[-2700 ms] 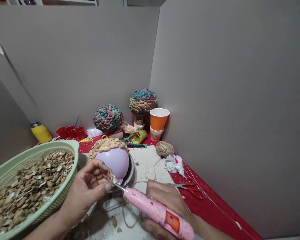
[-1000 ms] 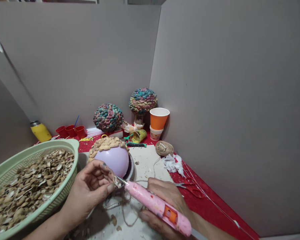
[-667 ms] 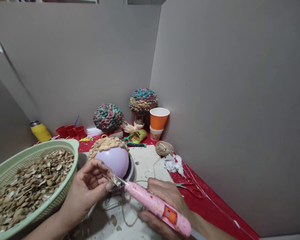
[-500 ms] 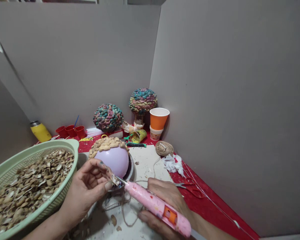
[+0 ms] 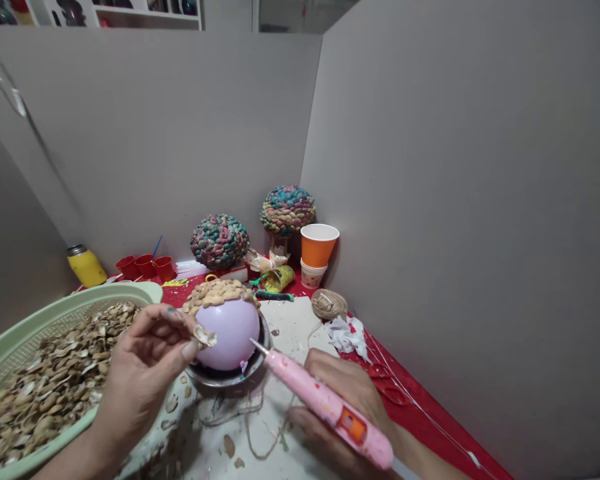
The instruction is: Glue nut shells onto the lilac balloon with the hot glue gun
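Observation:
Between thumb and fingertips, my left hand (image 5: 147, 363) pinches a peanut shell (image 5: 205, 335), its pale hollow side showing. My right hand (image 5: 343, 393) is wrapped round a pink hot glue gun (image 5: 315, 393) with an orange switch. Its metal nozzle points up and left, apart from the shell. Behind both hands, a lilac balloon (image 5: 227, 333) rests in a metal bowl (image 5: 223, 381), with peanut shells (image 5: 220, 292) covering its top. On the left, a green basket (image 5: 153, 291) holds many loose peanut shells (image 5: 55, 373).
Two balls covered in coloured shells (image 5: 220, 240) stand at the back. Nearby are an orange paper cup (image 5: 319, 247), red cups (image 5: 145, 265), a yellow bottle (image 5: 87, 267), and a twine ball (image 5: 329, 304). Red-handled scissors (image 5: 387, 383) lie at right. Grey panels (image 5: 180, 133) enclose the table.
My left hand has drawn the shell up and left, away from the nozzle. The glue gun has shifted slightly right and down. The view has tilted up a little.

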`<state>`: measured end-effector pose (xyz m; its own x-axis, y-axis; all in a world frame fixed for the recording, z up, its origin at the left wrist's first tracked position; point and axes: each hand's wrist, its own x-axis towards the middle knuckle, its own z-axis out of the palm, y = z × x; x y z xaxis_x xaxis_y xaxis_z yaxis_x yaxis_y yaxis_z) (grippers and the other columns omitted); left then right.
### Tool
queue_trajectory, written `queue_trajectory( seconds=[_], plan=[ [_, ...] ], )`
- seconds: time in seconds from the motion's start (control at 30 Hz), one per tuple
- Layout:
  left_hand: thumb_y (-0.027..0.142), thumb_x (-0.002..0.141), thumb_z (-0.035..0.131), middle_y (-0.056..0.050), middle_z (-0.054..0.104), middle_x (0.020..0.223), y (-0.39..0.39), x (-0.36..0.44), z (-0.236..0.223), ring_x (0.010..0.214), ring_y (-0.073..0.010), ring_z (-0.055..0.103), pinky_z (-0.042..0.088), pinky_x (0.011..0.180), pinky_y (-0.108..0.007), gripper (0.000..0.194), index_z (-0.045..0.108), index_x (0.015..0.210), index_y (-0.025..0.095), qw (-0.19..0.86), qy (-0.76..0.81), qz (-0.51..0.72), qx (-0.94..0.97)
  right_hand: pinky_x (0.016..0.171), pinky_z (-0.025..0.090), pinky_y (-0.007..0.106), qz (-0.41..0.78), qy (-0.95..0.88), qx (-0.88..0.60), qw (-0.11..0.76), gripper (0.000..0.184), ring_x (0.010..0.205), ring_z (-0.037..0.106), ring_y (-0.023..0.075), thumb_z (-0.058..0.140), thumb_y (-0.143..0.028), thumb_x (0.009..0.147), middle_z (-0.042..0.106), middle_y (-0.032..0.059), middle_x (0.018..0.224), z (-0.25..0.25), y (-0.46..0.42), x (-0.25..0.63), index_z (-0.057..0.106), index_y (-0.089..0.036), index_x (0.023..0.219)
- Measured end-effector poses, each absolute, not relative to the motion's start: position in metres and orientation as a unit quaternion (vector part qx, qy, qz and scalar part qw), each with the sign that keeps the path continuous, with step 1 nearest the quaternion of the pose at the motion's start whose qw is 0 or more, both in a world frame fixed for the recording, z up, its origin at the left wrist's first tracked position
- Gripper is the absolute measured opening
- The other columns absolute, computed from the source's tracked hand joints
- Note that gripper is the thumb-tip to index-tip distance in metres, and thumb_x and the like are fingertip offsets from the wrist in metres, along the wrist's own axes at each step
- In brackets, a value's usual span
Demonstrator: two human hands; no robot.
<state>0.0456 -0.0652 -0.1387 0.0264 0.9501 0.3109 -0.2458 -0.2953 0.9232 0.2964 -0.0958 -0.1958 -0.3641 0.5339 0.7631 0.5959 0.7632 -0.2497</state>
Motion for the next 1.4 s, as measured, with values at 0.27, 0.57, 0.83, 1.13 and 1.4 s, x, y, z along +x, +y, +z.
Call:
queue_trajectory(
  seconds=[0.27,0.57,0.83,1.13,1.4],
  plan=[
    [0.012,0.072,0.078,0.004,0.068,0.086,-0.078,0.02,-0.098,0.083,-0.0099,0.063,0.054,0.081,-0.015,0.022,0.064,0.084,0.024,0.398,0.295,0.722,0.483,0.059,0.037,0.031,0.027,-0.756,-0.611,0.235,0.022,0.068,0.059,0.0236,0.055,-0.043,0.086,0.061,0.0064,0.08,-0.208,-0.059,0.333,0.049,-0.023,0.079],
    [0.015,0.076,0.076,0.005,0.069,0.084,-0.081,0.008,-0.089,0.081,-0.008,0.064,0.053,0.077,-0.013,0.019,0.062,0.085,0.022,0.39,0.27,0.723,0.502,0.065,0.042,0.028,0.07,-0.746,-0.656,0.09,0.016,0.081,0.065,0.0247,0.062,-0.029,0.074,0.069,0.0077,0.09,-0.223,-0.046,0.347,0.055,-0.021,0.086],
    [0.017,0.076,0.077,0.005,0.069,0.083,-0.077,0.005,-0.089,0.078,-0.008,0.064,0.053,0.074,-0.015,0.02,0.06,0.085,0.022,0.382,0.289,0.712,0.512,0.081,0.047,0.036,0.083,-0.755,-0.646,0.076,0.032,0.1,0.063,0.0277,0.057,-0.04,0.081,0.066,0.0093,0.114,-0.192,-0.051,0.35,0.061,-0.024,0.109],
    [0.02,0.075,0.076,0.002,0.07,0.079,-0.084,0.002,-0.084,0.074,-0.011,0.066,0.055,0.07,-0.015,0.013,0.065,0.081,0.023,0.326,0.354,0.662,0.575,0.109,0.032,0.05,0.136,-0.832,-0.42,0.336,0.054,0.132,0.04,0.0297,0.053,-0.055,0.089,0.045,0.0129,0.142,-0.139,-0.002,0.274,0.047,-0.024,0.132],
    [0.019,0.075,0.07,-0.001,0.066,0.073,-0.076,-0.004,-0.09,0.068,-0.0147,0.064,0.054,0.061,-0.021,0.009,0.063,0.077,0.022,0.333,0.419,0.552,0.639,0.112,0.029,0.053,0.242,-0.858,-0.363,0.272,0.069,0.135,0.039,0.0316,0.059,-0.06,0.084,0.043,0.0136,0.147,-0.149,0.05,0.243,0.045,-0.022,0.14]
  ],
)
